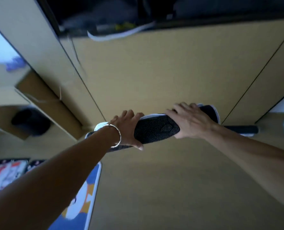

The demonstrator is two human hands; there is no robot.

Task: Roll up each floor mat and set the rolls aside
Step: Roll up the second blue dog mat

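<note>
A rolled floor mat point(156, 128) with a dark dotted backing and a white edge lies across the middle of the head view, over the tan floor. My left hand point(127, 130), with a silver bangle on the wrist, grips the roll near its left end, thumb underneath. My right hand point(190, 121) grips it toward the right end, fingers curled over the top. A blue mat point(86, 191) with an orange and white picture lies flat at the lower left, partly hidden by my left arm.
A second dark roll point(240, 129) lies on the floor behind my right forearm. A dark mat with a white edge point(114, 34) lies at the top by a black threshold. A cardboard box point(43, 97) and a black object point(30, 122) sit at the left.
</note>
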